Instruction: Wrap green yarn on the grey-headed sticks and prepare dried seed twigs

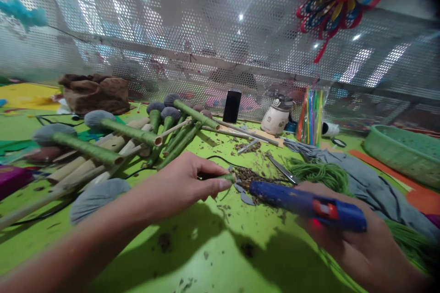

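One green-wrapped stick we pinched near end with left hand, seemingly steadying it; right hand gripped blue glue gun, nozzle just beside stick end. Beyond left hand, we had round-headed sticks heaped, perhaps out of way.

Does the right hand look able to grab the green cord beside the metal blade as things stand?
Probably not: the green cord lies close beyond the right hand, but that hand holds the blue glue gun, which would likely need setting down first.
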Demonstrator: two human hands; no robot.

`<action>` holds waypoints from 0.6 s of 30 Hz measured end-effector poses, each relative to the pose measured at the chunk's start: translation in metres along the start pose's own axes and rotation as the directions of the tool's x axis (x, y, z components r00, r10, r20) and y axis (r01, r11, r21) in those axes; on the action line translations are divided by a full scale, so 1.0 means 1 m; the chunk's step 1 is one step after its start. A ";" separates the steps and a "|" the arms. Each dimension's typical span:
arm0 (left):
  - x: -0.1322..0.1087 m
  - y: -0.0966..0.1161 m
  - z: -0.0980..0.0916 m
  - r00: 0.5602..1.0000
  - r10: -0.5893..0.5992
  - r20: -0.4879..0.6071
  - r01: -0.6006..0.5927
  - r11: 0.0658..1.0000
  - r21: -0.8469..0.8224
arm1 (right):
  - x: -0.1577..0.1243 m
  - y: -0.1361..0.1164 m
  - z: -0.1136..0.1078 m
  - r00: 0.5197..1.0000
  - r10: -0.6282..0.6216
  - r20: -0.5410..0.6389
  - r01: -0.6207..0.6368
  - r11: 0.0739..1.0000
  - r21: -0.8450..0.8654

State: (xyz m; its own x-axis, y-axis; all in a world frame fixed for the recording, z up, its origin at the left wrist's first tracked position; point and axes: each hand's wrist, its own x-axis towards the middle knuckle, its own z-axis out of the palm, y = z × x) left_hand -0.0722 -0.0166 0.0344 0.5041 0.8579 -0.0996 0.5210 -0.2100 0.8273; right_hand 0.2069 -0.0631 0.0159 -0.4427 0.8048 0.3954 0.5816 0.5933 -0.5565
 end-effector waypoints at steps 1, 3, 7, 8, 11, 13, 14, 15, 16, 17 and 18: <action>0.000 0.001 0.001 1.000 -0.007 -0.010 0.007 1.000 0.005 | -0.001 0.000 0.000 1.000 0.028 -0.004 -0.028 0.999 0.016; -0.001 0.002 0.005 0.999 -0.006 -0.044 0.007 1.000 0.022 | -0.005 0.001 0.001 0.989 0.138 -0.061 -0.132 0.987 0.088; 0.000 0.001 0.017 0.977 0.113 -0.179 -0.093 0.989 0.115 | -0.016 0.010 0.004 0.903 0.393 -0.177 -0.311 0.879 0.362; 0.000 0.000 0.021 0.966 0.151 -0.211 -0.118 0.980 0.160 | -0.018 0.013 0.003 0.897 0.407 -0.169 -0.316 0.861 0.399; 0.001 -0.004 0.028 0.937 0.242 -0.251 -0.165 0.942 0.291 | -0.017 0.020 -0.007 0.931 0.357 -0.070 -0.309 0.877 0.367; 0.001 -0.005 0.031 0.925 0.281 -0.256 -0.183 0.919 0.348 | -0.013 0.021 -0.014 0.954 0.298 0.001 -0.286 0.914 0.287; 0.001 -0.006 0.032 0.920 0.296 -0.257 -0.188 0.908 0.374 | -0.011 0.020 -0.017 0.964 0.266 0.027 -0.264 0.930 0.255; 0.000 -0.006 0.033 0.915 0.308 -0.260 -0.189 0.897 0.399 | -0.010 0.018 -0.018 0.971 0.235 0.036 -0.237 0.943 0.231; -0.001 -0.006 0.033 0.911 0.320 -0.260 -0.190 0.886 0.422 | -0.009 0.017 -0.019 0.978 0.208 0.023 -0.208 0.954 0.216; -0.002 -0.006 0.034 0.906 0.332 -0.261 -0.193 0.876 0.442 | -0.008 0.015 -0.018 0.982 0.189 -0.024 -0.181 0.964 0.193; -0.003 -0.006 0.035 0.902 0.343 -0.264 -0.196 0.868 0.456 | -0.008 0.014 -0.017 0.982 0.176 -0.069 -0.163 0.973 0.161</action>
State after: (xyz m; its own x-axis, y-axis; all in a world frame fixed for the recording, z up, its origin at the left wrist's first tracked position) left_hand -0.0528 -0.0344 0.0104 0.4513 0.8252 0.3397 0.6675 -0.5648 0.4852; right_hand 0.2301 -0.0608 0.0180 -0.2853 0.8959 0.3405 0.5287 0.4434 -0.7238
